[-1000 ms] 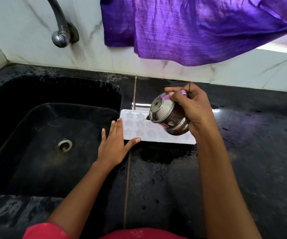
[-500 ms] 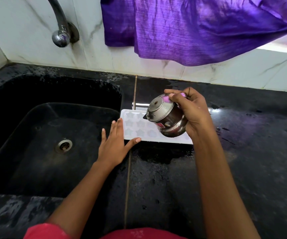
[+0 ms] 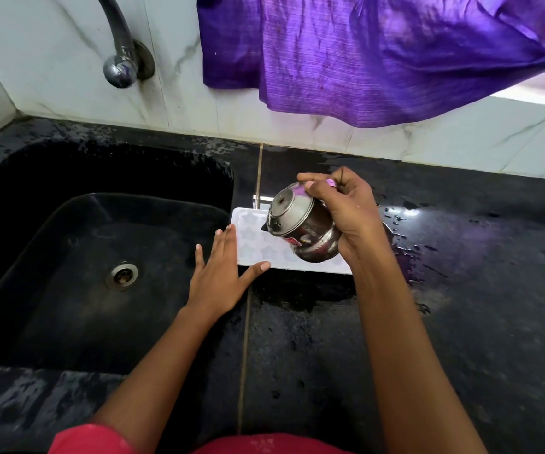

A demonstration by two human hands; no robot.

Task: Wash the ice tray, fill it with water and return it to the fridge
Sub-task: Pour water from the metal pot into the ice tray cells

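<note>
Head view, looking down: the white tray lies flat on the black worktop, its left end just beside the sink rim, star-shaped cells facing up. Left hand is spread flat and holds nothing, fingers straight and laid against the tray's left end, thumb stretched along its near edge. Right hand hangs over the tray's right half, fingers curled tight round a steel pot, gripping it by the top, where a bit of purple handle shows under the knuckles. That pot is tipped well over, lid turned to the left, a small dark spout low on the lid side pointing down at the cells. Whether water is running from it, I cannot tell. The pot hides the middle of the tray, and the wrist covers the far right corner. Wet patches and droplets shine on the worktop right of the tray. Over in the sink, the round metal drain sits in the dark basin. Up on the white tiled wall a curved metal tap is fixed above the sink, and a purple cloth hangs down right of it. Red clothing shows at the bottom edge.
</note>
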